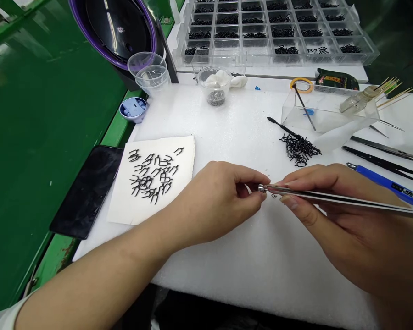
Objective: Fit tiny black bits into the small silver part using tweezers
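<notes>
My left hand (216, 201) is curled, its thumb and fingers pinching a tiny silver piece (261, 188) over the white foam mat (234, 133). My right hand (333, 220) grips long metal tweezers (340, 199) whose tips meet that piece. A very small dark part (274, 196) lies just below the tips. A white card (154, 178) to the left carries several black hook-shaped parts (153, 176). A loose heap of the same black parts (299, 149) lies beyond my right hand.
A black phone (87, 190) lies at the mat's left edge. Behind are clear cups (149, 73), a cup with cotton (216, 85), a compartment tray of black parts (271, 27), a clear box (326, 110), toothpicks (392, 89), spare tweezers (385, 149) and a blue pen (388, 185).
</notes>
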`<state>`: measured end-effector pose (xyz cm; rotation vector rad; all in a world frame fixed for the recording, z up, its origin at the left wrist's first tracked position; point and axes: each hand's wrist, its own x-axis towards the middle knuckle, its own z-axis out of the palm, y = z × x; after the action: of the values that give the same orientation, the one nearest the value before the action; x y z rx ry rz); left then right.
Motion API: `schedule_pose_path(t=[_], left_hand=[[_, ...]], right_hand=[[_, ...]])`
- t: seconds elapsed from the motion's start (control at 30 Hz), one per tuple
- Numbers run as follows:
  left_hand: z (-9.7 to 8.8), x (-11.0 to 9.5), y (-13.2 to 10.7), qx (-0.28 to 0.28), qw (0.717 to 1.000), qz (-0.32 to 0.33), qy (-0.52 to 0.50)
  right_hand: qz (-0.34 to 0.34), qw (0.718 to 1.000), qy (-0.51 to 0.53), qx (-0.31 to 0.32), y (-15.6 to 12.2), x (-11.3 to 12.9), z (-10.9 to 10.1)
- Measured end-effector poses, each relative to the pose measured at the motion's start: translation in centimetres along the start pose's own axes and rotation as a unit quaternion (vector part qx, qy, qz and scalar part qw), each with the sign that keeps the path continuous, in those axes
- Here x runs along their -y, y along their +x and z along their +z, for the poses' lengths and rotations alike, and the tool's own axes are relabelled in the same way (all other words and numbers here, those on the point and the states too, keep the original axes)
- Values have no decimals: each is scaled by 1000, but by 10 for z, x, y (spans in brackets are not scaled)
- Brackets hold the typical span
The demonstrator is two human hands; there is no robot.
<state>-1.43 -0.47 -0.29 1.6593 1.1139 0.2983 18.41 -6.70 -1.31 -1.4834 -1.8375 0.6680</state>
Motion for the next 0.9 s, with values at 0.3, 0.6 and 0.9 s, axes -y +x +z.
schedule_pose_path(t=[0.3,0.6,0.9], left_hand=[[0,-2,-1,5,1000,12,-23],[-2,-2,-1,7,1000,14,-19],[7,8,1,-48,995,56,63]], right_hand=[[-5,1000,1,4,0,-2,1],[8,1000,22,-1,-1,-1,2],[-125,982,-142,19,3,0,0]])
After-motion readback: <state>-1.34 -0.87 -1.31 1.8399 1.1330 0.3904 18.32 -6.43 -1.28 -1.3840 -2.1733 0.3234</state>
